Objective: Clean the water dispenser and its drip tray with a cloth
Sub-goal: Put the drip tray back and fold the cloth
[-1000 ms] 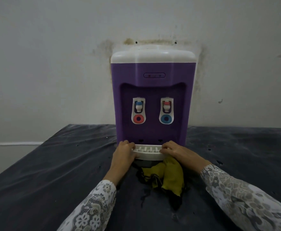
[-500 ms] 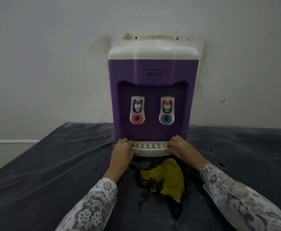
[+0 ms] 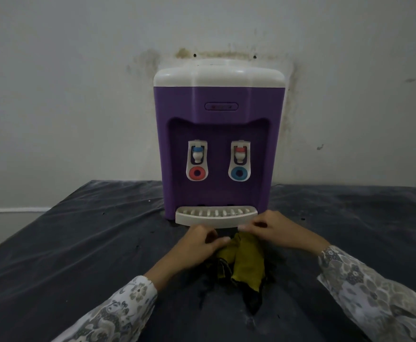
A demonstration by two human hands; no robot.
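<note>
Glossy plastic dispenser (image 3: 218, 134), soft yellow cloth (image 3: 247, 261), matt tbl cover (image 3: 78, 243)

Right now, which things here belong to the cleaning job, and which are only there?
For the job: dispenser, drip tray, yellow cloth, left hand, right hand.

Only there: dark table cover, stained wall.

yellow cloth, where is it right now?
Head view, bottom centre: the crumpled yellow cloth lies on the dark table cover, just in front of the white slotted drip tray, between the left hand and right hand.
</note>
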